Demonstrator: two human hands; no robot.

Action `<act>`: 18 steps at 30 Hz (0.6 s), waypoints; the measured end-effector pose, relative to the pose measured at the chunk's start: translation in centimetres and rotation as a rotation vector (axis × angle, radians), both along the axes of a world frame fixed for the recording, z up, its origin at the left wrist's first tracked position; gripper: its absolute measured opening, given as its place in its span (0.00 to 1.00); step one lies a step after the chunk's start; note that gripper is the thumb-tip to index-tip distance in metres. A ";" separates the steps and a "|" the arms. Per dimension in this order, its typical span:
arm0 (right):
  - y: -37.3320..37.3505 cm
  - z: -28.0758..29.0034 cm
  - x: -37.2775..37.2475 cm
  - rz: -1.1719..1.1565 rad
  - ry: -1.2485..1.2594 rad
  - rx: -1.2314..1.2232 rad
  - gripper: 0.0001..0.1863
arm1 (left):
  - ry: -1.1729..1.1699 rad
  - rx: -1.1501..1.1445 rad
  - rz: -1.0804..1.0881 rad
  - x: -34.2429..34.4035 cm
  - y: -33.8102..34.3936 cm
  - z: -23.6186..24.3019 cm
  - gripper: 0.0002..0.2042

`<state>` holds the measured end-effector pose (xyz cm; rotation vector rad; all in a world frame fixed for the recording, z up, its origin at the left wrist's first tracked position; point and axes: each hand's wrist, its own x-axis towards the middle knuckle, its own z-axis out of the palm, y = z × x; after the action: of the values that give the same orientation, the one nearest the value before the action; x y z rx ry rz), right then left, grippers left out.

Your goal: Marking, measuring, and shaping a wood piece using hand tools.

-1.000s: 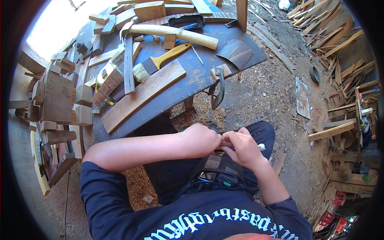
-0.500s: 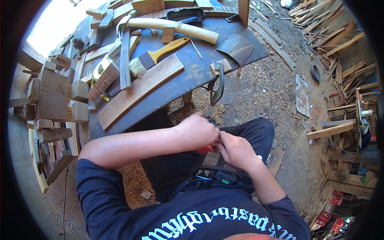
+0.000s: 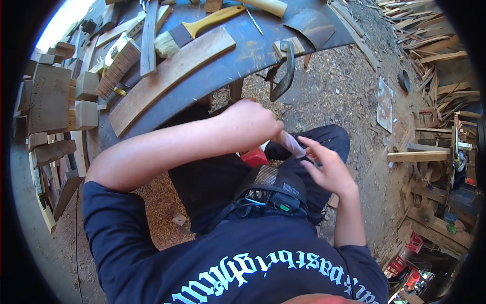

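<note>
Your left hand point(image 3: 253, 121): grip clamped on pale narrow piece point(image 3: 292, 145). Your right hand point(image 3: 329, 169): grip apart, contact unclear. Possible fault: drop, should left hold slacken.

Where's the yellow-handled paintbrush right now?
Head view, upper left of centre: the paintbrush lies on the dark tabletop, just beyond the long wooden board, bristles beside the narrow wood strip.

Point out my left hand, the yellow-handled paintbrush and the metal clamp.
Left hand point(image 3: 253, 121): head view, on the back of the hand.
Paintbrush point(image 3: 200, 26): head view, on the yellow handle.
Clamp point(image 3: 290, 69): head view, on the curved frame at the table's edge.
</note>
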<state>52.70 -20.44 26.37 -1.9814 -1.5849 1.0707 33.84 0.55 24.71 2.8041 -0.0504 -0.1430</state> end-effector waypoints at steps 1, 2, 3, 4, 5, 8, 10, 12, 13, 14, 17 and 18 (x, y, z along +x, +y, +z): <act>-0.5 0.3 0.9 0.007 -0.048 -0.042 0.30 | 0.010 -0.010 0.033 0.0 0.1 -0.1 0.09; -0.9 0.7 1.3 0.021 -0.105 -0.103 0.29 | -0.005 -0.022 0.039 -0.1 0.2 -0.5 0.09; -1.5 0.4 1.4 0.011 -0.107 -0.116 0.29 | -0.007 -0.035 0.028 0.0 0.2 -0.4 0.09; -2.2 -0.3 1.5 0.002 -0.032 -0.044 0.28 | -0.029 -0.092 0.024 0.1 0.2 -0.3 0.09; -2.7 -0.8 1.6 -0.007 0.042 0.029 0.28 | -0.049 -0.149 0.021 0.2 0.2 -0.1 0.09; -2.6 -1.7 0.4 0.012 0.096 0.104 0.30 | -0.040 -0.178 -0.025 0.3 0.3 -0.5 0.07; -2.5 -2.2 -0.3 0.009 0.127 0.132 0.34 | 0.010 -0.167 -0.016 0.3 0.4 0.1 0.06; -2.4 -2.2 -0.5 -0.018 0.148 0.125 0.35 | -0.041 -0.176 -0.032 0.3 0.6 -0.3 0.06; -2.3 -2.2 -0.6 -0.033 0.162 0.121 0.36 | -0.101 -0.180 -0.038 0.3 0.6 -0.4 0.06; -2.4 -2.2 -0.7 -0.020 0.137 0.140 0.38 | -0.102 -0.152 -0.039 0.2 0.6 -0.5 0.06; -2.0 -1.4 -1.4 -0.002 0.102 0.097 0.40 | 0.007 -0.130 -0.068 0.1 0.6 -0.5 0.07; -2.0 -1.5 -1.5 -0.005 0.102 0.094 0.40 | 0.007 -0.134 -0.070 0.1 0.6 -0.2 0.07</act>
<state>51.20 -22.45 24.85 -1.8388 -1.5474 1.0585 33.93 1.12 24.52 2.6689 -0.1505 -0.1601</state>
